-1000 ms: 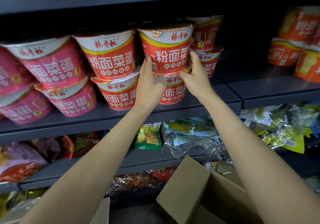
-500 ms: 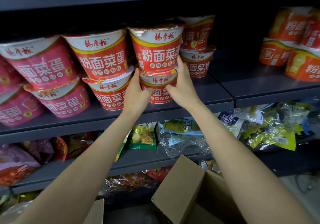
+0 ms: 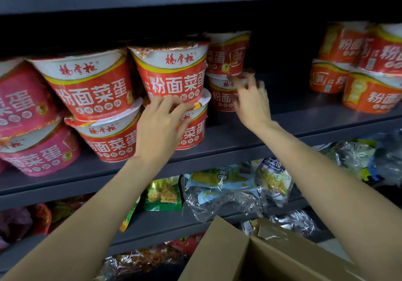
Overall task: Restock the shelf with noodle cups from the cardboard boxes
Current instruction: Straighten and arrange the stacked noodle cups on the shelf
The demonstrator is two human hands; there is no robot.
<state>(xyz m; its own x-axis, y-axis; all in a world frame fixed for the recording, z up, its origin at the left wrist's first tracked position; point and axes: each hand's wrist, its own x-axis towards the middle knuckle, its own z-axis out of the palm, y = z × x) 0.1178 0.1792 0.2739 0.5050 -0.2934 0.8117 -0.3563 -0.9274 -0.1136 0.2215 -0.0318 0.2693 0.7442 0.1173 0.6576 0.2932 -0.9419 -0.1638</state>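
1. Stocking of the shelf (image 3: 228,141) stands at the point, by judgement, where a red noodle cup (image 3: 171,74) sits on top of a lower cup (image 3: 191,126) at centre frame, so that a two-high stack is complete.
2. Left hand (image 3: 158,126), centre frame: fingers loosely curled and spread in front of the seam between the two cups; it holds nothing, and whether the fingertips touch the cups cannot be told.
3. Right hand (image 3: 250,100), right of centre: fingers spread and blurred, in front of a rear stack of cups (image 3: 226,63); nothing is gripped.
4. Cup appearance: tapered red wall, white upper band, crinkled foil lid, large white characters. Pink cups (image 3: 28,106) occupy the left of the frame.
5. Next move, as a judgement: reach down to the open cardboard box (image 3: 217,256) at lower right for another cup; bare shelf shows to the right of the stacks.
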